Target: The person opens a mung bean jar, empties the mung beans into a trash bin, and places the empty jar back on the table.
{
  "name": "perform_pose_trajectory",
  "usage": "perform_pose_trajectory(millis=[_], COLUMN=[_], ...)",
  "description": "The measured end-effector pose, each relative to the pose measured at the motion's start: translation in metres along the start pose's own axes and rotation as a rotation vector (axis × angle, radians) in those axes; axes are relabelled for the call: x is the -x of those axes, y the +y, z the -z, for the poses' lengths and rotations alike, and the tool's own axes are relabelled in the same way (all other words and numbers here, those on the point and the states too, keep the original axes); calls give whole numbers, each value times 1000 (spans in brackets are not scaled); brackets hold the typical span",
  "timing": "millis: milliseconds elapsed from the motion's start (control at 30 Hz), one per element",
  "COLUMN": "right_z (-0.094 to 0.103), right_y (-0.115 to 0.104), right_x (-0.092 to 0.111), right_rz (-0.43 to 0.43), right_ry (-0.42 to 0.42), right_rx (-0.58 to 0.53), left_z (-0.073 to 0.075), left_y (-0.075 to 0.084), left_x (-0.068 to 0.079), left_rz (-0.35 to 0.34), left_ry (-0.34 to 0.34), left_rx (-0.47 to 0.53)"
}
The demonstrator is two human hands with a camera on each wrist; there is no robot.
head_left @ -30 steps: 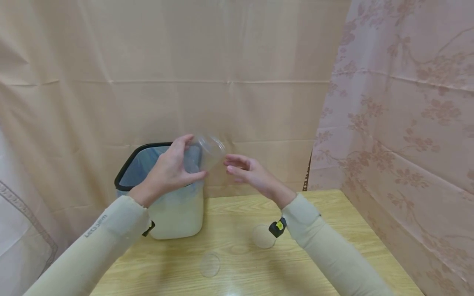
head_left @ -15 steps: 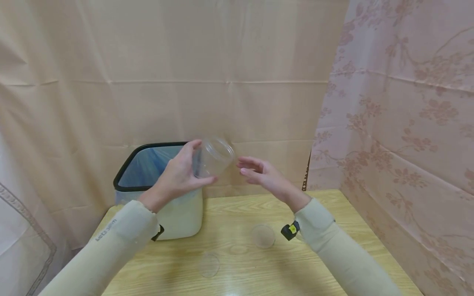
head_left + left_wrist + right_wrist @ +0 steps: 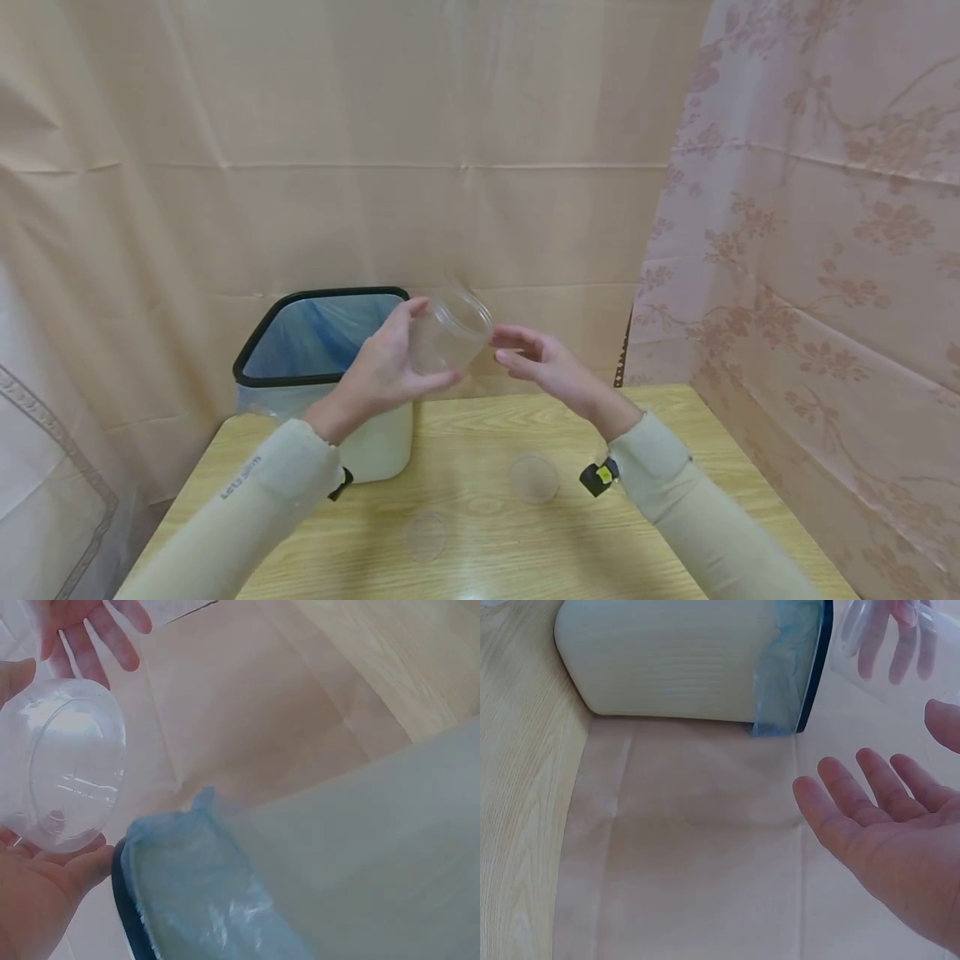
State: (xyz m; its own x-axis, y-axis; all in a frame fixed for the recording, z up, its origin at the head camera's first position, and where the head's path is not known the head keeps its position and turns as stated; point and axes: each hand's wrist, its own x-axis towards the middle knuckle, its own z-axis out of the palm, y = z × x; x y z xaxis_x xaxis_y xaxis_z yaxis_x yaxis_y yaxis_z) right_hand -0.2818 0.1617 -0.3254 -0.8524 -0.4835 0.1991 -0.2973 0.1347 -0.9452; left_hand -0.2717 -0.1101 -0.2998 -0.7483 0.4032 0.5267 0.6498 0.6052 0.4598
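My left hand (image 3: 382, 364) grips a clear plastic jar (image 3: 442, 342) by its body, tilted with its ringed mouth up and to the right. In the left wrist view the round base of the jar (image 3: 75, 765) shows, with fingers on both sides of it. My right hand (image 3: 551, 367) is near the jar's mouth, its fingers relaxed and slightly bent, holding nothing. The right wrist view shows the right hand (image 3: 892, 825) with its fingers spread, below the see-through jar (image 3: 900, 667). Two clear round discs lie on the table, one (image 3: 534, 477) farther back and one (image 3: 425, 537) nearer.
A cream bin (image 3: 382, 442) with a black rim and a blue liner (image 3: 307, 333) stands at the table's back left, just behind the left hand. The wood-grain table (image 3: 480, 433) meets a beige curtain (image 3: 450, 167) behind and a flowered curtain (image 3: 825, 250) on the right.
My left hand has carried the jar to the right and slightly down, away from the bin's opening. My right hand has shifted right along with it, staying close to the jar's mouth.
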Motion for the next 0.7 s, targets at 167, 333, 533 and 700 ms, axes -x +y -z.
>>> perform_pose_trajectory(millis=[167,333,533,700], right_z=[-3,-7,-7,-6], right_y=[1,4,7,10], right_x=[0,0,4,8], right_rz=[20,19,24,18], right_ry=[-4,-4,-10,-2], right_rx=[-10,-5,-6,-8], left_z=[-10,-19,-26,-33], left_y=[-1,-1,1,2], left_x=[3,5,5,8], left_rz=[17,13,-10,23], left_ry=[-11,-12,2,7], left_rx=[30,40,2,-41])
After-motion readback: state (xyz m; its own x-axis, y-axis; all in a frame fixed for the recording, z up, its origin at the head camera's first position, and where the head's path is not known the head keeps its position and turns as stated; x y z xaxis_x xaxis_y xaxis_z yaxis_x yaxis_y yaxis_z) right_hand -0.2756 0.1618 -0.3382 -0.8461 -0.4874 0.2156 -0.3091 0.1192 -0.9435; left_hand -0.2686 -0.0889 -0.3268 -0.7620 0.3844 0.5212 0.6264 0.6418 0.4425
